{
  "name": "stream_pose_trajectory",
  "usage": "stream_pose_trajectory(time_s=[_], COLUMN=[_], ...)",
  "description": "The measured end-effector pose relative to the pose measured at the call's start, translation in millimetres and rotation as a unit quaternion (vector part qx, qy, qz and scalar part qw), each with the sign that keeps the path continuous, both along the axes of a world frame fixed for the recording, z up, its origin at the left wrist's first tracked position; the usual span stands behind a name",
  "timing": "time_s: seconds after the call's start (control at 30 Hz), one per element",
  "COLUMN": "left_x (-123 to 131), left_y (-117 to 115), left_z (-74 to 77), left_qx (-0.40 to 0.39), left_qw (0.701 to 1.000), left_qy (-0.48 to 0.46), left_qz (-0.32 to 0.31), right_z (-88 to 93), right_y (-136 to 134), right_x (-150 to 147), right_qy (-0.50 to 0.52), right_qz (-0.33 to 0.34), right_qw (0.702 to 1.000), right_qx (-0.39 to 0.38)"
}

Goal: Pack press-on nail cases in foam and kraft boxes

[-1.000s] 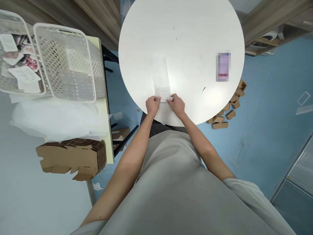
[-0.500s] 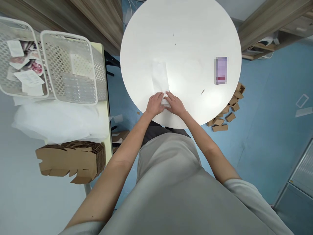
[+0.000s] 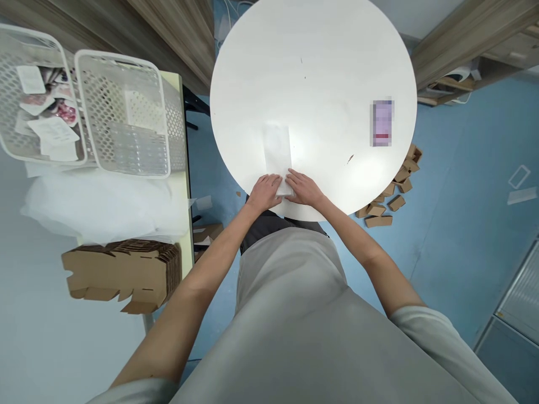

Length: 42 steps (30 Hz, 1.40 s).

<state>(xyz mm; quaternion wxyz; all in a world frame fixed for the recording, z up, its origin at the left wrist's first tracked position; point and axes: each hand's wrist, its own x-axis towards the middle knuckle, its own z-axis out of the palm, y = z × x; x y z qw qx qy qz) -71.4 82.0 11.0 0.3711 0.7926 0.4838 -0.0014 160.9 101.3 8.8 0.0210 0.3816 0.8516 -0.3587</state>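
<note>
A strip of thin white translucent wrapping sheet (image 3: 277, 148) lies on the round white table (image 3: 332, 50), running away from me. Its near end forms a small bundle between my hands; what is inside, if anything, cannot be made out. My left hand (image 3: 266, 192) holds the left side of that bundle with bent fingers. On the right side, my right hand (image 3: 304, 188) grips it, thumb below and fingers over the top. Both hands rest close to the table's front edge, a small gap apart.
A pixelated purple item (image 3: 382, 123) lies on the table's right side. At left stand a basket of clear plastic pieces (image 3: 122, 56), another basket holding small packets (image 3: 31, 33), white sheeting (image 3: 101, 205) and stacked flat cardboard boxes (image 3: 118, 269). Small brown boxes (image 3: 379, 209) lie right of the table.
Both hands have drawn the bundle slightly towards me, nearer the table's front edge. The strip's far end has slid the same way, and less of it stretches out.
</note>
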Motion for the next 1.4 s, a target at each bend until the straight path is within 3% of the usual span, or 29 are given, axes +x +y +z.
stream_pose_trajectory(time_s=[0.17,0.4,0.57,0.77,1.07,1.27,1.33,1.4], left_x=[-0.1,8.2,8.3,3.0,0.9,4.6,7.3,10.5], left_y=[-15.2,-15.3,-15.9,-3.9,20.5,18.0,15.6,14.8], left_z=[3.1,8.8,11.7,12.0,-6.6,-9.9,-8.7,-7.5], left_qx=[-0.002,-0.025,-0.058,-0.095,-0.129,-0.146,-0.106,-0.043], left_qw=[1.000,0.998,0.990,0.968,0.922,0.897,0.900,0.923], left_qy=[0.004,0.000,-0.010,-0.034,-0.002,0.029,0.030,0.007], left_qz=[0.008,0.051,0.129,0.231,0.364,0.416,0.421,0.382], right_z=[-3.3,1.8,10.7,11.9,2.0,-2.1,-1.9,-0.5], right_y=[1.4,-2.0,-0.2,22.9,44.3,40.5,39.6,39.9], right_x=[1.2,-2.3,-3.5,-10.3,-35.4,-48.8,-53.7,-57.1], right_qy=[-0.003,-0.014,-0.016,-0.026,-0.156,-0.123,-0.091,-0.068], right_qz=[0.032,0.019,-0.032,-0.079,-0.207,-0.261,-0.243,-0.192], right_qw=[0.999,1.000,0.999,0.996,0.963,0.957,0.965,0.977], right_qx=[-0.010,-0.007,-0.015,-0.032,-0.078,0.000,0.040,0.059])
